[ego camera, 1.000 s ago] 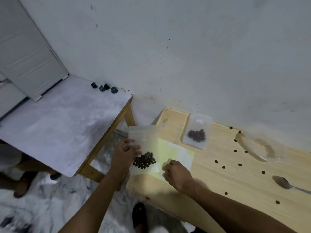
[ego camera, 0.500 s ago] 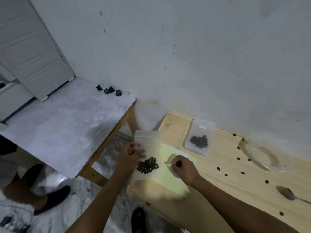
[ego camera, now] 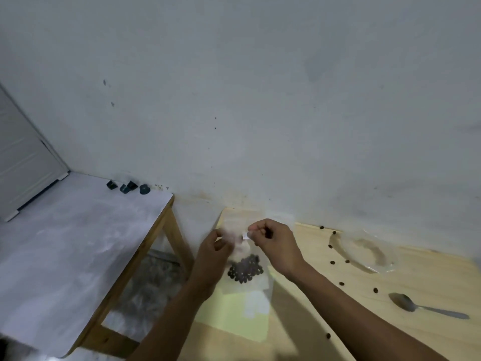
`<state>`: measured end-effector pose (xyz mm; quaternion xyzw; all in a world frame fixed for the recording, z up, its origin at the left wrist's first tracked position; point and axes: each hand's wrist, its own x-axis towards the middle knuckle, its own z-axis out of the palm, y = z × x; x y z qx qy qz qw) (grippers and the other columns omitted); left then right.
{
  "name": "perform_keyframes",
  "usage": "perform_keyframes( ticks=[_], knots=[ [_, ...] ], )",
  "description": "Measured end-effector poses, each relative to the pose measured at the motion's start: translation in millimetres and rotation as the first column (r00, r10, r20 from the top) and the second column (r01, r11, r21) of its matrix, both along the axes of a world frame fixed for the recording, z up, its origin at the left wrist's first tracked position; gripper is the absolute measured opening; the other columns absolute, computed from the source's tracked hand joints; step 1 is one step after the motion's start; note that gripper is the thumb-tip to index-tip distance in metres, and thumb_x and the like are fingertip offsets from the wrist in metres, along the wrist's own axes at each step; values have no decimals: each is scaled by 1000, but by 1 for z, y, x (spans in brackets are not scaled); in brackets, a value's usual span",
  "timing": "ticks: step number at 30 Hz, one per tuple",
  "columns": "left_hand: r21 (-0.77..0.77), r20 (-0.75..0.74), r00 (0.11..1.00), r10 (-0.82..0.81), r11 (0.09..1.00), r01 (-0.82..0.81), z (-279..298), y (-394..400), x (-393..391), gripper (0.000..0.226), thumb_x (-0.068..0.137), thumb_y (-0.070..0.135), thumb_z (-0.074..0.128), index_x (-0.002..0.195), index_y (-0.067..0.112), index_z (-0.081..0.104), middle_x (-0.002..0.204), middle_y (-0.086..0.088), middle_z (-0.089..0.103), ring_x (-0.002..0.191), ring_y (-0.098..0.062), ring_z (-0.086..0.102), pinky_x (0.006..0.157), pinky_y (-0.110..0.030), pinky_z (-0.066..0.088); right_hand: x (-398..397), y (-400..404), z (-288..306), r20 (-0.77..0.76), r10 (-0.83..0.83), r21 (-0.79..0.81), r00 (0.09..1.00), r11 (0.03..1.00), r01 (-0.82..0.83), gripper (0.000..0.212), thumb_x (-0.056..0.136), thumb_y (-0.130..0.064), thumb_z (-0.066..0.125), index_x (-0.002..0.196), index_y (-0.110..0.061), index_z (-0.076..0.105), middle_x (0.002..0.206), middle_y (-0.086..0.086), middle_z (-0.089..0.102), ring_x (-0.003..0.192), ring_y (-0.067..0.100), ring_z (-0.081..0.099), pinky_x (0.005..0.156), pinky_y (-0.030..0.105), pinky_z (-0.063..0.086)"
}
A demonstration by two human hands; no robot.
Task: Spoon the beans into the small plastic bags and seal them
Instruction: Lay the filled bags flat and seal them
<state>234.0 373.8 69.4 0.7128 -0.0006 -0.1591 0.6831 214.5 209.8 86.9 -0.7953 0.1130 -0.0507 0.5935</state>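
A small clear plastic bag point(ego camera: 243, 252) hangs upright above the wooden table point(ego camera: 390, 334), with a clump of dark beans point(ego camera: 245, 268) at its bottom. My left hand point(ego camera: 214, 252) pinches the bag's upper left edge. My right hand point(ego camera: 276, 242) pinches its top right edge, fingers curled at a white strip. Both hands are blurred at the bag's mouth. A metal spoon point(ego camera: 421, 306) lies on the table at the right, untouched. Loose beans point(ego camera: 341, 283) are scattered on the wood.
A pale yellow sheet point(ego camera: 234, 316) lies on the table under the bag. A crumpled clear plastic bag point(ego camera: 369, 252) sits by the wall. To the left stands a white-topped table point(ego camera: 65, 256) with small dark caps point(ego camera: 127, 187) at its back edge.
Both hands have lifted the filled bag off the yellow sheet and now hold it upright by its top. The camera view has tilted up toward the wall.
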Motion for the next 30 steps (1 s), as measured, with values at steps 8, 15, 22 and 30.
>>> perform_keyframes(
  ticks=[8,15,22,30],
  knots=[
    [121,149,979,-142,985,124,15,-36,2,22,95,9,54,102,23,69,103,4,72,97,-18,67,83,-34,53,-10,-25,14,41,-141,-6,989,990,142,6,82,-16,76,79,-13,73,64,-11,61,58,-2,50,60,11,41],
    [97,137,961,-238,969,226,24,-49,-7,29,98,6,48,112,25,65,108,9,72,104,-10,67,91,-32,53,-21,-32,16,67,-191,-16,979,981,193,7,80,-14,74,79,-12,67,67,-5,61,56,0,47,57,12,38],
    [-23,20,981,-192,981,192,29,-47,-6,19,95,12,56,107,15,71,102,-1,75,97,-18,70,84,-30,54,-23,-34,9,-18,-304,-140,952,944,299,88,68,-47,84,138,-31,34,116,-5,42,110,10,43,91,28,44],
    [-2,-13,996,-91,996,91,32,-48,-8,14,92,11,62,86,5,72,73,-5,73,65,-14,69,57,-19,52,-28,-35,5,-234,-91,424,968,886,186,50,72,-27,86,99,11,68,96,20,75,90,36,72,81,44,58]
  ],
)
